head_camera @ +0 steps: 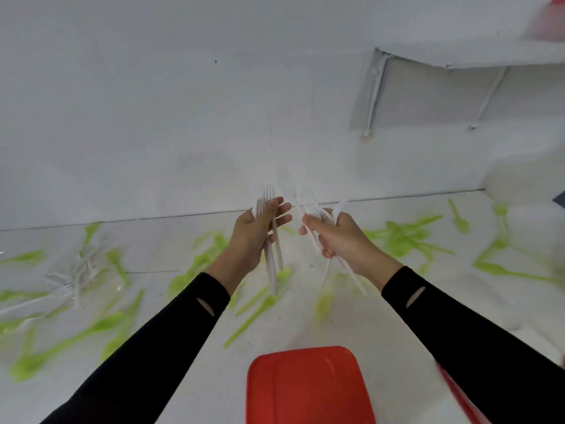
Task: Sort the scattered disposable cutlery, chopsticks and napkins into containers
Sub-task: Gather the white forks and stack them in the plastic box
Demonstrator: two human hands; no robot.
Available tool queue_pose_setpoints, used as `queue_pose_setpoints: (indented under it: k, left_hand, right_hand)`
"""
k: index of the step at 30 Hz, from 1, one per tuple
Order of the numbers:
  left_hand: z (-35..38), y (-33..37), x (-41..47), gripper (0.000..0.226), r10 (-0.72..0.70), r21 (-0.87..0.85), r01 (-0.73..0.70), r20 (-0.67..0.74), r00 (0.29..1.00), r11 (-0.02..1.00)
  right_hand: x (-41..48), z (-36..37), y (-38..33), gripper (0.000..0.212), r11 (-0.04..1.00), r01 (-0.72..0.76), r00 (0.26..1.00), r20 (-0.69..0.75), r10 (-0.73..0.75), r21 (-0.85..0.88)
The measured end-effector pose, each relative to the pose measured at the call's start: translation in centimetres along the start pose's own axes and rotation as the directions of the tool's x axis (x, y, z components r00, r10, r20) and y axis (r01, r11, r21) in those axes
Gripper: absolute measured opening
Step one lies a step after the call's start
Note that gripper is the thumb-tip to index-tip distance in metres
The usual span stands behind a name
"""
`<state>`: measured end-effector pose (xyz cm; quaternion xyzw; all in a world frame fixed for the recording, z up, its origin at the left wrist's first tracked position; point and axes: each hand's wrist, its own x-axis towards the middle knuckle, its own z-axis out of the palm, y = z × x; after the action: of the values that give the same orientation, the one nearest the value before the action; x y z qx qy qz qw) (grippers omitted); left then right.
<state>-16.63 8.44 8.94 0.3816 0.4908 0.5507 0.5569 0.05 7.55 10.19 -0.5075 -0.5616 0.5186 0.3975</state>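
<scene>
Both hands are raised above a white table (367,325). My left hand (255,234) grips two or three white plastic forks (273,264), tines up, handles hanging below the palm. My right hand (336,237) grips a looser bunch of white forks (308,198) that fan out above the fingers, with handles sticking out below the wrist. The two hands are close together but apart. Several green plastic spoons, forks and knives (403,237) lie scattered over the table. A clear container (79,270) at the left holds several white forks.
A red lid (308,387) lies at the table's front edge below my hands. Part of another red container (458,393) shows at the right, behind my sleeve. A white wall rises behind the table, with a shelf bracket (374,93) at upper right.
</scene>
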Motion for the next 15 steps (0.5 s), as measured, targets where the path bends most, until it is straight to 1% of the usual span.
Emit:
queue_pose_setpoints:
  k: [2,4,6,8,10,12,15]
  left_hand:
    - [3.5,-0.6,-0.2,0.024,-0.029,-0.071,0.03,0.008,1.0,0.997]
    - [7.3,-1.1,-0.6,0.027,-0.082,-0.138,0.083,0.009,0.997,0.987]
    - [10.7,-1.7,-1.2,0.025,-0.12,-0.243,0.121,0.02,0.993,0.962]
    - [13.7,-2.3,-1.9,0.019,-0.144,-0.346,0.148,0.039,0.989,0.926]
    - [16.2,-2.8,-2.7,0.018,-0.174,-0.422,0.189,0.073,0.982,0.887]
    - [18.2,-3.4,-3.0,0.018,-0.184,-0.441,0.222,0.128,0.975,0.87]
    - [19.2,-4.2,-2.7,0.024,-0.162,-0.404,0.218,0.168,0.972,0.889]
  right_hand:
    - [-1.1,-2.8,0.3,0.022,0.997,0.0,1.0,-0.001,0.0,-0.082]
    - [-2.0,-5.8,0.8,0.027,0.99,0.03,0.999,-0.019,-0.033,-0.141]
    - [-2.7,-8.5,1.6,0.032,0.98,0.053,0.995,-0.077,-0.069,-0.19]
    - [-3.2,-10.6,2.3,0.03,0.972,0.07,0.99,-0.105,-0.096,-0.226]
    - [-3.7,-12.2,2.9,0.024,0.971,0.079,0.989,-0.103,-0.104,-0.225]
    - [-4.1,-14.0,3.3,0.029,0.977,0.07,0.99,-0.109,-0.093,-0.201]
    - [-4.1,-15.8,3.5,0.034,0.979,0.033,0.993,-0.107,-0.056,-0.202]
